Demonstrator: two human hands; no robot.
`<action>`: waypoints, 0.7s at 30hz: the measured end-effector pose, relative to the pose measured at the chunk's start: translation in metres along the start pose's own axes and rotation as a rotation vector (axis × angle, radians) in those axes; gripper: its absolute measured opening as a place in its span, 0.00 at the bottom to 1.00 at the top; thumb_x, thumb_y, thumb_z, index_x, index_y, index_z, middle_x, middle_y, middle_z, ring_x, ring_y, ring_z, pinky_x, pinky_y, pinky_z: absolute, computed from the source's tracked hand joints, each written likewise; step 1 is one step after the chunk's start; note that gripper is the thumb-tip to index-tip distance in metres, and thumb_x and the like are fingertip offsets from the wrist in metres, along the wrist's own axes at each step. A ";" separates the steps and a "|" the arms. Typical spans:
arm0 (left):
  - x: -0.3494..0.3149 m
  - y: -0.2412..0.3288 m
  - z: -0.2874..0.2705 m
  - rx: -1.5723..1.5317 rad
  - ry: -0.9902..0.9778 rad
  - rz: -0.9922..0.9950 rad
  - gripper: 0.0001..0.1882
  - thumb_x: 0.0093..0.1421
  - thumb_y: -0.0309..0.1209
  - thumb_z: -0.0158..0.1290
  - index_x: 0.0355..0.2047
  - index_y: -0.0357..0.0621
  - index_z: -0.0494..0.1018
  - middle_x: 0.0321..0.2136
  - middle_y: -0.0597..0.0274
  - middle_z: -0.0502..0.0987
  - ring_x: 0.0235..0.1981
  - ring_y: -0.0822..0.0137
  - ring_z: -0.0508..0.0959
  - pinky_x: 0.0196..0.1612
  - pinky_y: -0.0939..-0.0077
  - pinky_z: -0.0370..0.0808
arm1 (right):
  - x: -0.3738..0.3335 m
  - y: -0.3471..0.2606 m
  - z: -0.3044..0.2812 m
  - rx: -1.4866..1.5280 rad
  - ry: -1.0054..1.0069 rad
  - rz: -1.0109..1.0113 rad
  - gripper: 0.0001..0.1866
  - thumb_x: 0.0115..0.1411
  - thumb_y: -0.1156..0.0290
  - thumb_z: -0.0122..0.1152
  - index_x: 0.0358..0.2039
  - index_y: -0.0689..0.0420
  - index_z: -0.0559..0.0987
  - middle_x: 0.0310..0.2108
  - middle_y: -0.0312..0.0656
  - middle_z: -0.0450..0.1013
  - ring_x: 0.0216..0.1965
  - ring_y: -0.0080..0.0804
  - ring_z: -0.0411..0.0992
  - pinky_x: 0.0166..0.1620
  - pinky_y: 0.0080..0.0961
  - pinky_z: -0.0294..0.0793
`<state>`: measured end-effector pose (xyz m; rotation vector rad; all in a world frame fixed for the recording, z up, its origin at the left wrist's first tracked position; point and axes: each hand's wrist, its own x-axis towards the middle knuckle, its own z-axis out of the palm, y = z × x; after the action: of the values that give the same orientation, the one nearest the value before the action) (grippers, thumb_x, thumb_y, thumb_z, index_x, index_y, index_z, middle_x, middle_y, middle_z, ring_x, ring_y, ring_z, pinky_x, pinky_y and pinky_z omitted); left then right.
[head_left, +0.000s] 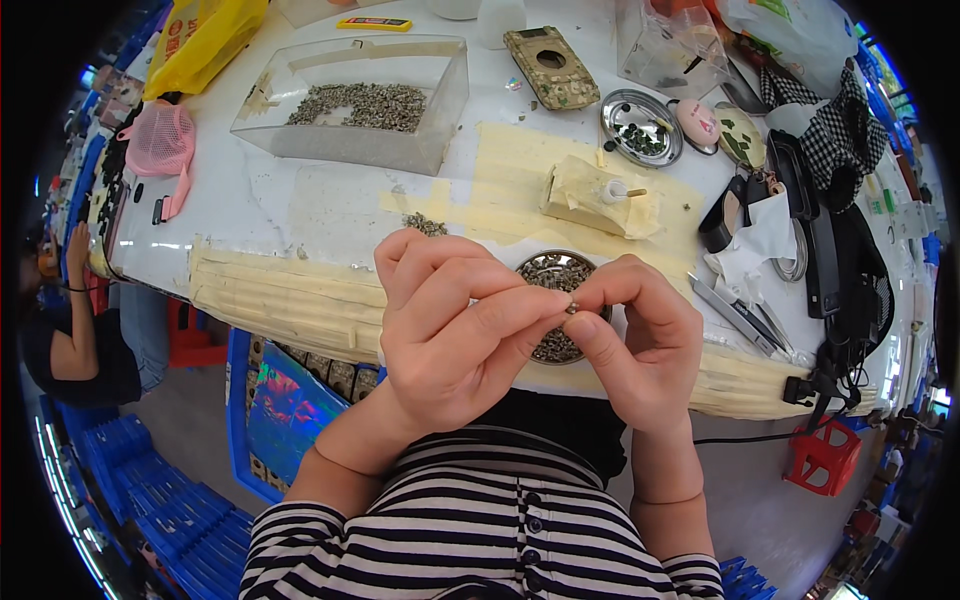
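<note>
Small metal part [573, 308] over round dish [556, 251] of similar pieces [556, 272]. Yellow bag [205, 45], red print; flat yellow packet [375, 24], print illegible; left hand [455, 330], fingertips pinched on part; right hand [645, 335], thumb and forefinger nearly meeting around it.

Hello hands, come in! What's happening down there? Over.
Left hand and right hand: pinching one tiny metallic-looking piece together. Round dish of small bits below. Hands hiding part of the dish. Over.
</note>
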<state>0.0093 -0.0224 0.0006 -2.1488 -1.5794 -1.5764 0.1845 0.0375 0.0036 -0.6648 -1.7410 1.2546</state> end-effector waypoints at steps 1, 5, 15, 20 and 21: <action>0.000 0.000 0.000 0.016 0.008 -0.003 0.13 0.44 0.28 0.68 0.33 0.49 0.83 0.28 0.73 0.74 0.33 0.66 0.71 0.43 0.67 0.59 | 0.000 0.000 0.001 -0.035 0.018 -0.021 0.07 0.54 0.78 0.71 0.33 0.62 0.81 0.30 0.39 0.77 0.30 0.26 0.72 0.36 0.21 0.72; 0.002 -0.003 -0.002 0.078 0.011 0.015 0.12 0.47 0.25 0.68 0.34 0.47 0.81 0.28 0.69 0.75 0.32 0.64 0.72 0.41 0.68 0.63 | -0.001 -0.001 0.005 -0.193 0.147 -0.137 0.09 0.51 0.79 0.72 0.33 0.62 0.82 0.30 0.41 0.78 0.29 0.28 0.73 0.34 0.22 0.72; 0.002 -0.003 -0.003 0.071 -0.006 0.017 0.12 0.48 0.24 0.67 0.34 0.46 0.80 0.28 0.67 0.75 0.32 0.63 0.72 0.41 0.68 0.64 | 0.001 -0.001 0.005 -0.245 0.091 -0.158 0.09 0.51 0.81 0.71 0.34 0.61 0.84 0.29 0.41 0.79 0.29 0.30 0.74 0.33 0.23 0.72; 0.002 -0.003 -0.003 0.076 -0.006 0.029 0.11 0.49 0.25 0.67 0.34 0.46 0.80 0.28 0.68 0.75 0.31 0.64 0.72 0.40 0.68 0.64 | 0.001 0.001 0.006 -0.221 0.083 -0.142 0.07 0.55 0.80 0.68 0.36 0.62 0.84 0.30 0.42 0.79 0.29 0.30 0.74 0.34 0.23 0.73; 0.002 -0.004 -0.003 0.075 -0.005 0.031 0.11 0.49 0.25 0.67 0.34 0.46 0.80 0.28 0.68 0.75 0.31 0.64 0.72 0.40 0.68 0.64 | 0.001 0.001 0.006 -0.197 0.060 -0.115 0.07 0.56 0.80 0.68 0.36 0.62 0.84 0.30 0.42 0.79 0.30 0.30 0.74 0.34 0.22 0.73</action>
<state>0.0047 -0.0207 0.0016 -2.1297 -1.5726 -1.4803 0.1784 0.0363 0.0022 -0.6975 -1.8411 0.9843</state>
